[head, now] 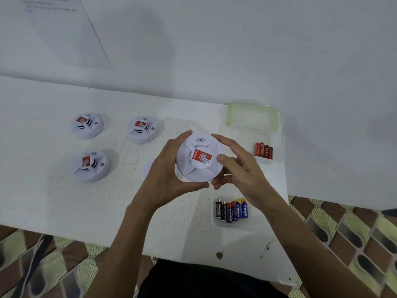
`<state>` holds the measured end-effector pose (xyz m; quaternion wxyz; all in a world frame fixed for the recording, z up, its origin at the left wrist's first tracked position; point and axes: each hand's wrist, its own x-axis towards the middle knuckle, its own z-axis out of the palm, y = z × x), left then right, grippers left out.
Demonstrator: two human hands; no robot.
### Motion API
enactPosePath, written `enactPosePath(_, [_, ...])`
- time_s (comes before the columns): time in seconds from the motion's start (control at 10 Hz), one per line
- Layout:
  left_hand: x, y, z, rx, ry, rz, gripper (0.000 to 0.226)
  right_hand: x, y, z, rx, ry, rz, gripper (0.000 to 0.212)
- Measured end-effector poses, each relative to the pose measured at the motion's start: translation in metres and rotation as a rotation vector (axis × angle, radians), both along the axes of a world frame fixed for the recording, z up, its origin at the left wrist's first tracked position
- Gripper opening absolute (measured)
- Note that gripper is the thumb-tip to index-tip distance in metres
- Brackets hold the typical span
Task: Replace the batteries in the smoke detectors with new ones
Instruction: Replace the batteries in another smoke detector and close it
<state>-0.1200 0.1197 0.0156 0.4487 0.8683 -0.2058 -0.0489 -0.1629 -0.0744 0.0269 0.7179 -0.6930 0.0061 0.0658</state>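
Four detectors: one held detector is kept over the counter between both grips, its red label turned up; three more are laid to the left, apart from one another; far-left detector; middle detector; near-left detector
Left grip: curled round the held detector's left rim; fingers at the far edge, thumb along the near edge
Right grip: curled round the right rim; thumb pressed on the face beside the red label
Red batteries: stood together in a clear container beyond the right grip
Mixed batteries: black, red and blue, lined up in a clear tray near the right wrist
Lid: green-rimmed; laid by the wall behind the clear container
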Motion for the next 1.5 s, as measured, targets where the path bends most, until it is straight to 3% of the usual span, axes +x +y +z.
enactPosePath(0.5, [0.001, -0.003, -0.003, -0.057, 0.037, -0.033, 0.106, -0.001, 0.0, -0.002, 0.007, 0.004, -0.008, 0.043])
enactPosePath(0.6, [0.003, -0.004, -0.014, -0.058, 0.056, -0.084, 0.093, -0.001, 0.0, -0.002, 0.011, 0.01, -0.003, 0.043])
enactPosePath(0.7, [-0.003, -0.003, 0.006, 0.01, 0.12, 0.01, 0.094, -0.001, 0.0, -0.001, 0.024, 0.024, 0.016, 0.044])
enactPosePath(0.8, [-0.001, 0.003, 0.005, 0.028, 0.059, 0.012, 0.108, -0.002, -0.001, 0.001, 0.009, 0.043, 0.052, 0.052])
enactPosePath(0.9, [-0.002, 0.003, 0.005, 0.019, 0.048, -0.002, 0.108, -0.004, -0.004, 0.003, -0.043, 0.027, 0.112, 0.07])
enactPosePath(1.1, [-0.003, 0.002, 0.007, 0.01, 0.065, 0.001, 0.109, -0.004, -0.01, 0.006, -0.109, 0.023, 0.198, 0.085])
enactPosePath(1.5, [-0.003, 0.003, 0.004, 0.003, 0.069, -0.009, 0.108, -0.004, -0.012, 0.004, -0.131, 0.041, 0.223, 0.086])
